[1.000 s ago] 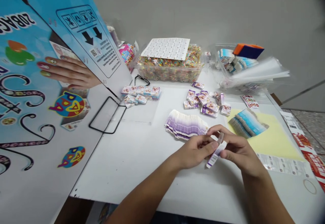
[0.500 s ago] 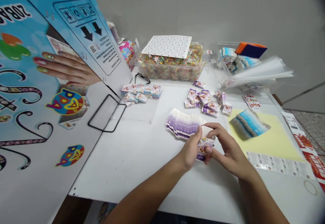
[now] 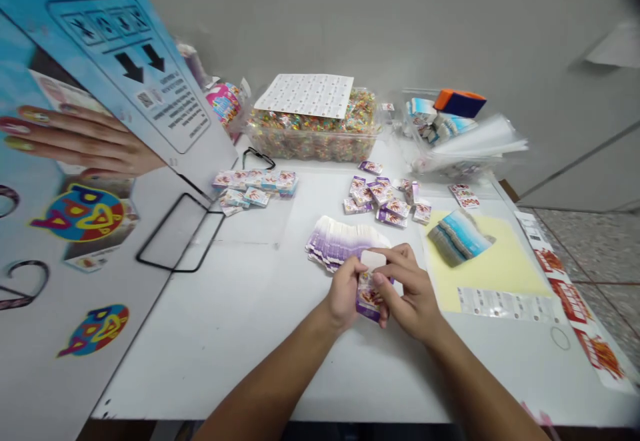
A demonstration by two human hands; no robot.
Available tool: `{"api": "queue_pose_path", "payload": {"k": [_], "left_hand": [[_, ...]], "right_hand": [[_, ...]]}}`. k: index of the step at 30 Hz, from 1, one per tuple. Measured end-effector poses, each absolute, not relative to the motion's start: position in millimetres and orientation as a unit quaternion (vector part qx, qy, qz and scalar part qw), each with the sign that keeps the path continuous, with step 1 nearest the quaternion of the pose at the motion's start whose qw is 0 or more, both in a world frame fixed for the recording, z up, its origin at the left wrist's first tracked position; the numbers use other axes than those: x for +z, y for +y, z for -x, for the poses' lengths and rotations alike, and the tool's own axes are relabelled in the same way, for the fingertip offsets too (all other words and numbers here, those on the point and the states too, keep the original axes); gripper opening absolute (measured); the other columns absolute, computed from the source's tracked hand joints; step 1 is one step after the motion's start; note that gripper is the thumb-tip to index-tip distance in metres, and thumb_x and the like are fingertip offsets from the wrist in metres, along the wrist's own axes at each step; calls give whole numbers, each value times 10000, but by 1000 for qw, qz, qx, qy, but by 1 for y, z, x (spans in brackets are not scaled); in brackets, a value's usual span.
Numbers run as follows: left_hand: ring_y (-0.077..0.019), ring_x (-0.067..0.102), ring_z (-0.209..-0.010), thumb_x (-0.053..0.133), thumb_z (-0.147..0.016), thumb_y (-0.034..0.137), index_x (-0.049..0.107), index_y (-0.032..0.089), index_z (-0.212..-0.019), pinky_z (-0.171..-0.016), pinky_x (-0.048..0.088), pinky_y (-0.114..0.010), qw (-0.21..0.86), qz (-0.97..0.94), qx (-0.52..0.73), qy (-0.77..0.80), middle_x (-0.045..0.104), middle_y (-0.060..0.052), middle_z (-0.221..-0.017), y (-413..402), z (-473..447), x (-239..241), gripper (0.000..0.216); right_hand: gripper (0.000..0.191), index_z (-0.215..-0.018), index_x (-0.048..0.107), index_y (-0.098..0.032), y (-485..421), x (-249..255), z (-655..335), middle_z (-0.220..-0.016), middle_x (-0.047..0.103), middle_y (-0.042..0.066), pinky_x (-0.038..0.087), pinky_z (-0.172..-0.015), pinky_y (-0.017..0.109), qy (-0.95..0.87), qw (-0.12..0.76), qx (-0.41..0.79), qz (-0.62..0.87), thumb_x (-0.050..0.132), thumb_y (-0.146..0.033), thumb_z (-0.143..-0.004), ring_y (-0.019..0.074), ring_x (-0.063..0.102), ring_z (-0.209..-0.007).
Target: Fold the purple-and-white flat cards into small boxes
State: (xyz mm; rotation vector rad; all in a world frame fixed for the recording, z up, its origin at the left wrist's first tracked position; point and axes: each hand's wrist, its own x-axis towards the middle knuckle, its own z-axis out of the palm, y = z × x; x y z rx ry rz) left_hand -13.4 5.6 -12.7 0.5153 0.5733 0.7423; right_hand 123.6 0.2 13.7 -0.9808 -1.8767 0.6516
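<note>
Between my two hands is a small purple and white printed box [image 3: 369, 297] with its white top flap standing up. My left hand [image 3: 345, 293] grips its left side, thumb near the flap. My right hand [image 3: 407, 291] closes on the right side, its fingers at the flap and the front face. Just beyond them lies a fanned stack of flat purple and white cartons [image 3: 340, 241]. Farther back is a loose pile of small folded purple boxes [image 3: 380, 193].
A clear tub of colourful bits [image 3: 313, 144] carries a sticker sheet [image 3: 305, 94]. A bin [image 3: 470, 154] stands right of it. Light blue boxes [image 3: 255, 184] sit at left by a large printed carton [image 3: 115, 194]. Blue flat cartons [image 3: 460, 235] lie on yellow paper [image 3: 515, 261].
My view has shifted right. The box is now more upright and facing me, its flap showing, and my right hand has closed in on it.
</note>
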Motion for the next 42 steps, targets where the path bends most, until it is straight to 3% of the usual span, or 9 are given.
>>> {"api": "queue_pose_path", "payload": {"k": [4,7,9,15,20,25,30,38,42], "left_hand": [[-233,581,-401,432,-686,502,591,155,-526,-415,447,-316,864,-267,324,277,599,-115,-431,5,18,-11,414],[-202,574,-399,463,-737,502,620,166,-627,-427,447,-305,848,-275,328,314,618,-75,-477,8,20,-6,387],[-176,561,-392,466,-810,520,624,176,-729,-428,431,-286,830,-285,354,324,615,-41,-508,10,21,-1,387],[-133,655,-589,777,-754,372,549,200,-979,-570,494,-235,722,-383,424,390,661,20,-794,12,21,5,363],[-150,644,-728,725,-830,410,638,156,-881,-703,513,-259,594,-475,465,453,664,-5,-793,16,22,3,273],[-128,581,-661,643,-901,438,659,150,-747,-626,468,-224,538,-530,471,455,609,14,-668,15,24,8,327],[-166,671,-605,592,-927,501,674,150,-854,-624,553,-273,612,-517,428,418,687,-15,-680,13,26,9,368],[-152,676,-584,554,-956,499,670,128,-849,-597,548,-246,611,-532,430,398,714,-39,-678,15,25,3,403],[-140,654,-579,552,-960,494,674,127,-850,-577,518,-233,607,-542,429,392,701,-38,-679,14,24,6,403]], "right_hand": [[233,-745,681,-234,2,17,-124,-1156,735,73,499,-834,468,-775,428,272,377,578,-205,-952,258,592,-957],[107,-995,686,-249,5,11,-128,-992,720,75,526,-770,404,-753,445,277,397,592,-230,-947,229,629,-879],[175,-1110,659,-250,8,7,-131,-869,674,52,529,-706,363,-734,460,259,426,590,-243,-949,210,633,-804],[162,-1007,730,-256,15,-1,-133,-743,668,30,511,-615,336,-708,520,189,440,592,-206,-940,189,610,-693],[241,-1098,746,-278,14,-4,-131,-782,714,37,530,-644,361,-689,559,183,424,608,-176,-929,200,620,-719],[138,-989,775,-265,12,-2,-129,-948,730,72,568,-771,416,-651,556,310,415,655,-266,-921,232,671,-896],[158,-814,750,-220,18,2,-133,-814,655,36,551,-596,321,-560,563,427,432,733,-368,-864,177,635,-708],[192,-842,656,-216,18,-2,-124,-609,594,-52,454,-386,254,-435,563,592,380,795,-344,-809,111,549,-405],[169,-780,670,-211,15,-3,-121,-720,626,-36,461,-346,256,-385,586,606,375,811,-305,-781,116,578,-428]]}}
